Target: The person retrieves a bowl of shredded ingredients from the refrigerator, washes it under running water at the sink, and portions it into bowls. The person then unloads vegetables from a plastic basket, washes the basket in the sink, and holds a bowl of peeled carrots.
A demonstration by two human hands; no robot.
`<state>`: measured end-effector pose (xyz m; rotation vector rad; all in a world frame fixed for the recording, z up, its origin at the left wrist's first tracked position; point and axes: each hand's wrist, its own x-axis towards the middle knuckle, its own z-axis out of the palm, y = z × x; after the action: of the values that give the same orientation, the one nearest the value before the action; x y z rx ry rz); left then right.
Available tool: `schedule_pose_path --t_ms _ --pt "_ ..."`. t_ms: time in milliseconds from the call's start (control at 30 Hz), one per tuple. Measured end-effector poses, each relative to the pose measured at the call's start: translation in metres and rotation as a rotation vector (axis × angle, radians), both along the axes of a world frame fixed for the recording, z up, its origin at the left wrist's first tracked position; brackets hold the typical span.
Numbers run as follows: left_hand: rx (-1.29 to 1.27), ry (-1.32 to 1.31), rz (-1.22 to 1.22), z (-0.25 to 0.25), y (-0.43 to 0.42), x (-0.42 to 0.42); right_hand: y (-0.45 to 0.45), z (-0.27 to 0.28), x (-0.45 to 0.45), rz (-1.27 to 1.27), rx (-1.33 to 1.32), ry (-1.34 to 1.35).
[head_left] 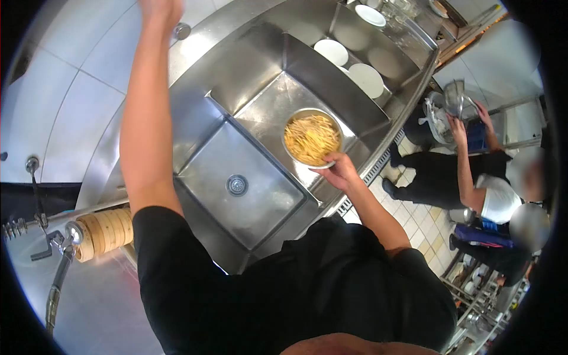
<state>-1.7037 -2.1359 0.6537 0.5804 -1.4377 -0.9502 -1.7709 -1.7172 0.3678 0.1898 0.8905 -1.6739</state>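
Note:
My right hand point(340, 170) grips the rim of a round metal bowl point(323, 167), thumb at the inner edge. Pale yellow strips point(312, 139) fill the bowl; their exact kind is unclear. The bowl is over the middle basin point(257, 124) of a steel sink; whether it rests on the bottom I cannot tell. My left arm stretches up across the sink's side toward the tiled wall. Only the wrist and part of my left hand point(160, 9) show at the top edge, and its fingers are out of frame. A round metal knob point(182, 31) is close to that wrist.
Nearer me is a basin with a drain point(237, 185). White plates point(365, 80) lie in the far basin. Stacked bamboo steamers point(105, 232) and a spray hose point(55, 296) are at left. At right, a person point(473, 177) handles a metal vessel point(455, 97) over a lined bin point(436, 118).

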Motion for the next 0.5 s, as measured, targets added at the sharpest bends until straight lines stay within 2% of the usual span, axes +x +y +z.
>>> schedule_pose_path --t_ms 33,100,200,300,333,500 --pt "0.155 0.191 -0.079 -0.007 0.003 0.005 -0.01 0.002 0.001 -0.001 -0.031 -0.001" --pt "-0.081 -0.25 0.228 -0.059 -0.043 0.034 -0.029 -0.001 -0.003 -0.024 -0.05 -0.007" --pt "0.228 -0.528 0.138 -0.091 -0.021 0.025 -0.05 -0.018 -0.008 -0.042 -0.01 -0.028" --pt "0.515 -0.378 -0.009 -0.1 -0.019 0.008 -0.078 -0.03 -0.02 -0.025 -0.035 -0.003" --pt "0.526 -0.381 0.004 -0.107 -0.031 0.005 -0.087 -0.032 -0.024 -0.023 -0.033 0.014" --pt "0.767 0.153 -0.435 -0.131 -0.057 0.01 -0.129 -0.019 -0.039 -0.035 -0.003 0.03"
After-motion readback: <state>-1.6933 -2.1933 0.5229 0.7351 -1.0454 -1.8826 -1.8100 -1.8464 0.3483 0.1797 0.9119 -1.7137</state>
